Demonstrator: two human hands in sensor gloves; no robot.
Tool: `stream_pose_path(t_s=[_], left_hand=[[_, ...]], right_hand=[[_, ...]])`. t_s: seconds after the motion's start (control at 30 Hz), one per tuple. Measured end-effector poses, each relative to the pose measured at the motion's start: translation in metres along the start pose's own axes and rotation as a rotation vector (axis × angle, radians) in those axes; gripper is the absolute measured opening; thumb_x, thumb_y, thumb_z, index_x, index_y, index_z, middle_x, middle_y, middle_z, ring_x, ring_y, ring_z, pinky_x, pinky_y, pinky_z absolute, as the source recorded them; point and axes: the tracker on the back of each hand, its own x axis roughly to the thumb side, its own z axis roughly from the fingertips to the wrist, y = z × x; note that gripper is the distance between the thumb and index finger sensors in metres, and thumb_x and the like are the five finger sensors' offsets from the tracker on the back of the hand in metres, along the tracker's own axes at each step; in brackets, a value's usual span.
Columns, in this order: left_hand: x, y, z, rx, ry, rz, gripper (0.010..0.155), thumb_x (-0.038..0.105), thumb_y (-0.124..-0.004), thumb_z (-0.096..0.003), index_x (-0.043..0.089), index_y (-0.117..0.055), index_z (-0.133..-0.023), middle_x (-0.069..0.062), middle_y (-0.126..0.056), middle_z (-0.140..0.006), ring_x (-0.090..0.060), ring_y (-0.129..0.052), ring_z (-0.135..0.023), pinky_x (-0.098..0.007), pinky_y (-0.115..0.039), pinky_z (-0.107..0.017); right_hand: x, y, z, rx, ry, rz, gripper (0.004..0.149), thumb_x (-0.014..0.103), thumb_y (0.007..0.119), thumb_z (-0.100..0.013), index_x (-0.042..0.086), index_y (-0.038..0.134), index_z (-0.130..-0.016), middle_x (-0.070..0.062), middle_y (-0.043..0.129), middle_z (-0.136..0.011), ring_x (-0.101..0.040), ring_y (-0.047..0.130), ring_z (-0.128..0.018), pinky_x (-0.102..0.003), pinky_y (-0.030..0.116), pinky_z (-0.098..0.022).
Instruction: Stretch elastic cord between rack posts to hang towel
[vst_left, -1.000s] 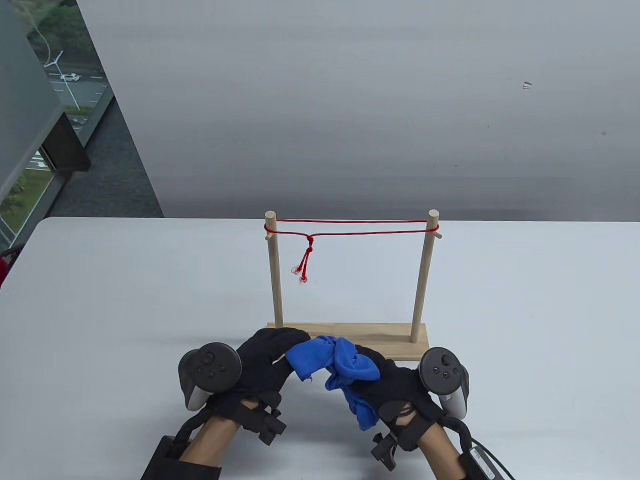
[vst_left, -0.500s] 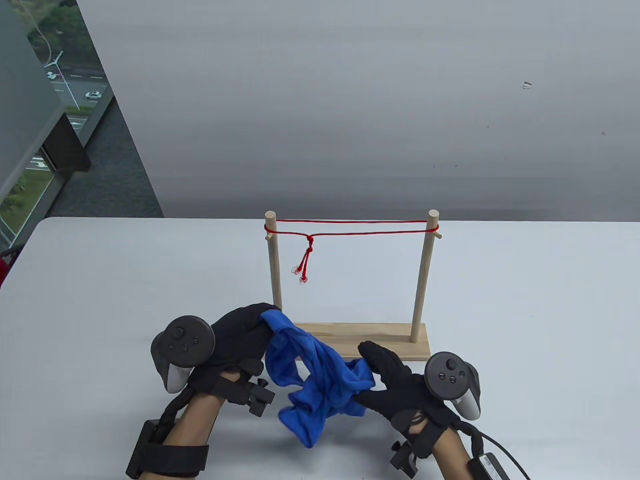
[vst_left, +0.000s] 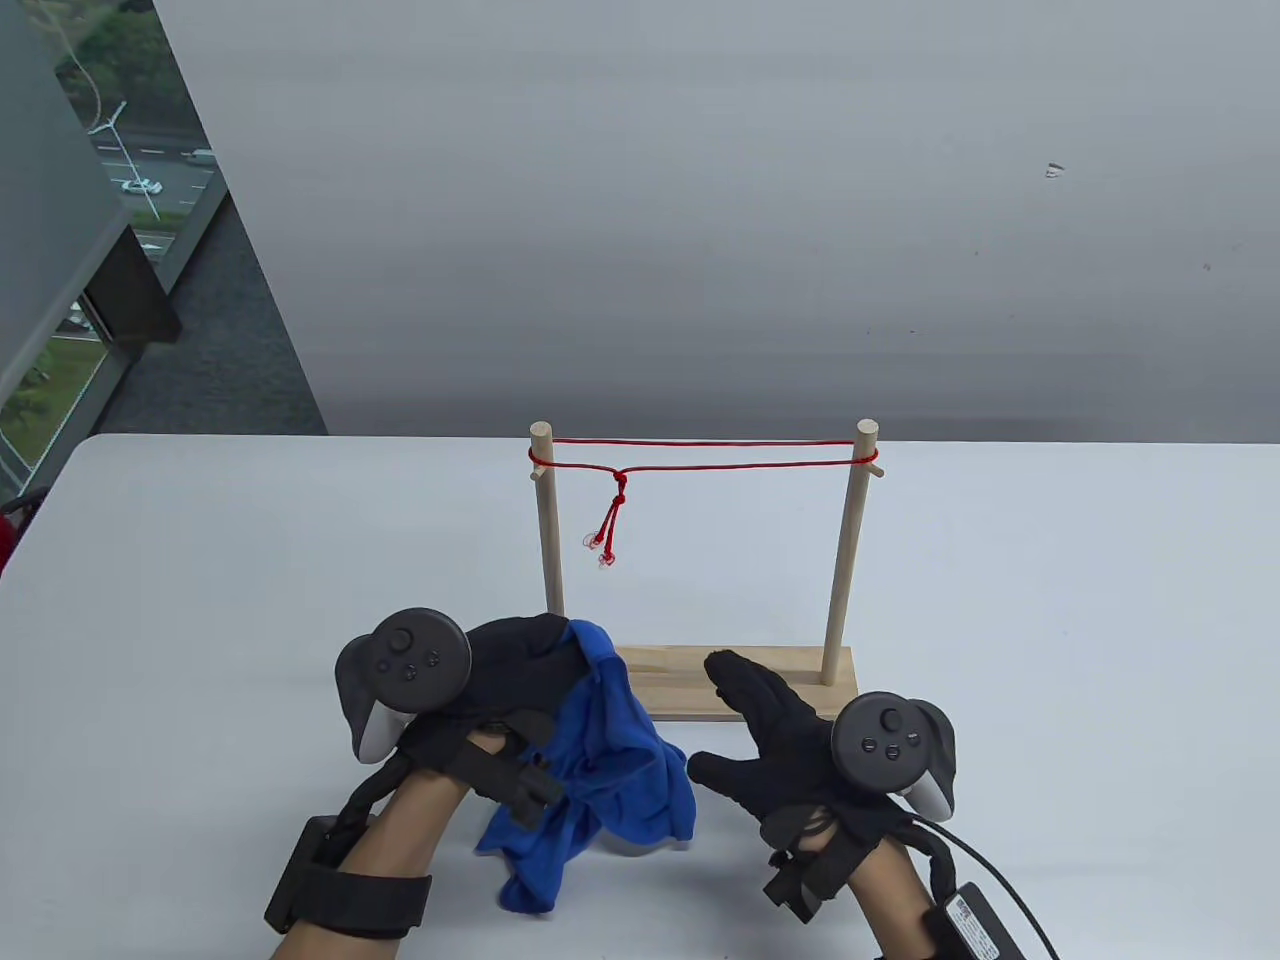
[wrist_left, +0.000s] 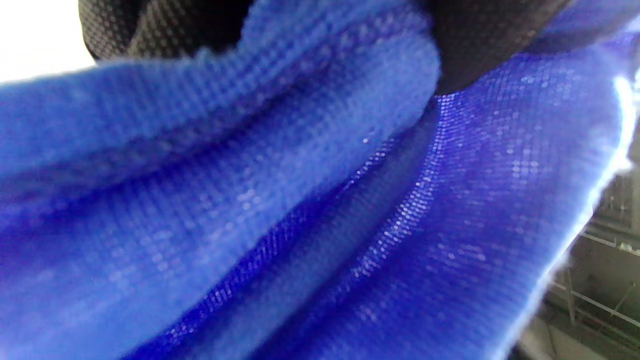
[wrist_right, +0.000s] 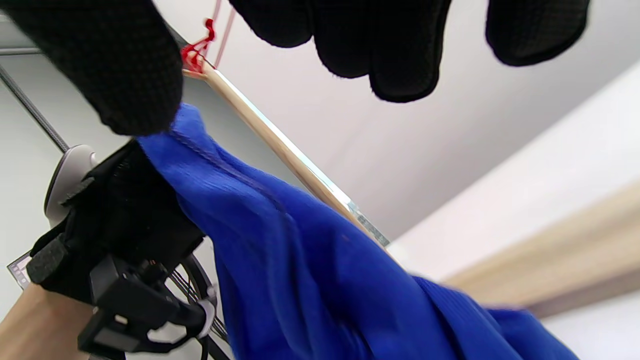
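A wooden rack (vst_left: 740, 682) stands mid-table with two upright posts. A red elastic cord (vst_left: 700, 455) is stretched between the post tops, and its knotted tails (vst_left: 612, 520) hang near the left post. My left hand (vst_left: 560, 650) grips a blue towel (vst_left: 610, 760) by one end just in front of the left post; the rest hangs down to the table. The towel fills the left wrist view (wrist_left: 300, 200). My right hand (vst_left: 720, 715) is open with spread fingers, beside the towel and holding nothing. The right wrist view shows the towel (wrist_right: 310, 260) hanging from the left hand (wrist_right: 120, 210).
The white table (vst_left: 1050, 620) stretches wide on both sides of the rack. A grey wall rises behind its far edge. A window is at the far left. A cable (vst_left: 1000, 890) trails from my right wrist.
My right hand has let go of the towel and opened. The towel, held bunched between both hands a second ago, now hangs from my left hand alone.
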Motion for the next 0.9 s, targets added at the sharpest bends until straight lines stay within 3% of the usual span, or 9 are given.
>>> stream_pose_path(t_s=[0.27,0.57,0.73,0.9], left_hand=[[0.018,-0.022,-0.011,-0.123,-0.027,-0.085,0.039,0.057,-0.087,-0.0429,0.021,-0.100,-0.039,0.004,-0.105,-0.022,-0.027,-0.107,-0.033,-0.054,-0.082,-0.053],[0.028,-0.033,-0.019,-0.245,-0.053,-0.082,0.039,0.057,-0.088,-0.0424,0.020,-0.100,-0.039,0.004,-0.105,-0.022,-0.028,-0.107,-0.034,-0.055,-0.081,-0.054],[0.037,-0.035,-0.022,-0.276,-0.068,-0.149,0.039,0.057,-0.088,-0.0418,0.020,-0.100,-0.040,0.003,-0.106,-0.023,-0.028,-0.107,-0.036,-0.055,-0.081,-0.054],[0.040,-0.032,-0.024,-0.295,-0.073,-0.178,0.039,0.057,-0.089,-0.0414,0.020,-0.101,-0.041,0.002,-0.107,-0.025,-0.029,-0.107,-0.038,-0.056,-0.080,-0.055]], right_hand=[[0.050,-0.022,-0.020,-0.085,-0.138,0.262,0.087,0.052,0.085,-0.042,0.020,0.035,-0.105,-0.015,0.058,-0.102,-0.041,0.081,-0.084,-0.067,0.068,-0.053],[0.063,-0.035,-0.033,-0.044,-0.225,0.366,0.072,0.028,0.087,-0.042,0.030,0.048,-0.102,-0.010,0.070,-0.096,-0.034,0.093,-0.073,-0.061,0.077,-0.048],[0.066,-0.032,-0.037,-0.041,-0.242,0.400,0.053,0.028,0.084,-0.044,0.022,0.070,-0.094,-0.011,0.080,-0.088,-0.032,0.097,-0.066,-0.059,0.079,-0.045],[0.067,-0.033,-0.037,-0.089,-0.232,0.473,0.045,0.039,0.082,-0.045,0.017,0.081,-0.084,-0.011,0.091,-0.075,-0.029,0.102,-0.054,-0.054,0.083,-0.040]])
